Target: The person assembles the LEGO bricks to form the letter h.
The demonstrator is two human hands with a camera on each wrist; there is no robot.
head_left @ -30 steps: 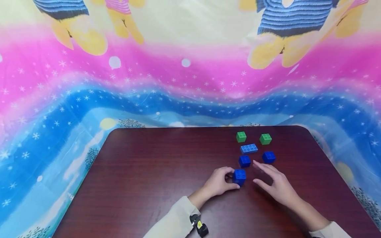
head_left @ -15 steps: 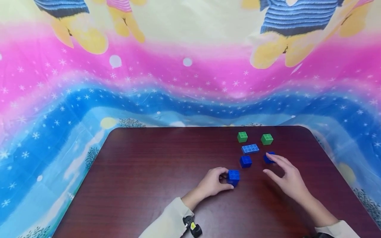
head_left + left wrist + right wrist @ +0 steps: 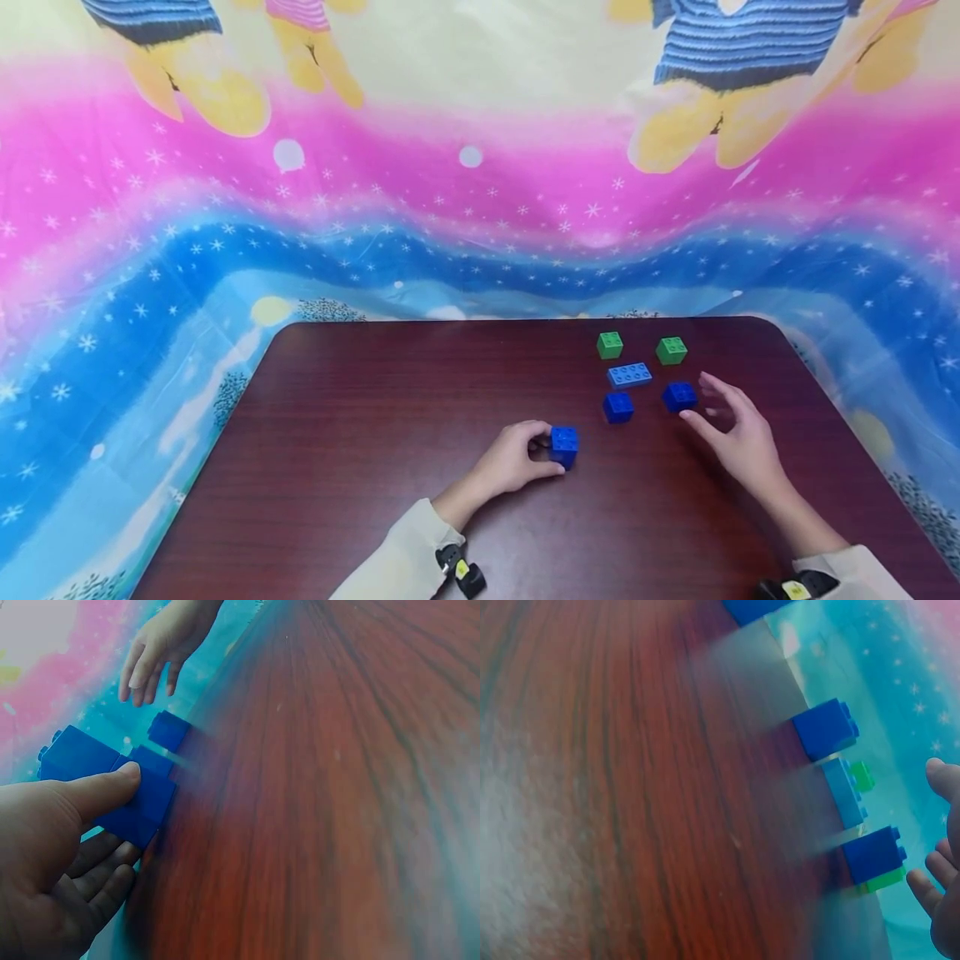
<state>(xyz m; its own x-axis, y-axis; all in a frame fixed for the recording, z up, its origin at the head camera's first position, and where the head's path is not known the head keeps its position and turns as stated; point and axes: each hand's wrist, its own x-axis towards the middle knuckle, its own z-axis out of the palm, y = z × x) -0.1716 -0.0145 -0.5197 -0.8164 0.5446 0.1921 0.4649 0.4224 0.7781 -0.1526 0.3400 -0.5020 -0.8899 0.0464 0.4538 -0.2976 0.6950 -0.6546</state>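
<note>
Left hand (image 3: 516,460), pinching 1 tall dark-blue block (image 3: 564,447), has shifted left on the near side, while the right hand (image 3: 744,442), thumb and fingers apart, has uncovered 1 of 2 small dark-blue bricks (image 3: 679,397), nearer than 1 light-blue 2x4 brick (image 3: 630,376) and 2 green 2x2 bricks (image 3: 672,351).

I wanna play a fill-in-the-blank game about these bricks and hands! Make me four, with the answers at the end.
1. The person's ____ hand grips the brick stack.
2. The light blue brick has ____ studs on top.
3. The two bricks nearest the table's far edge are ____.
4. The brick nearest the right hand is dark ____.

Missing words: left; eight; green; blue.
</note>
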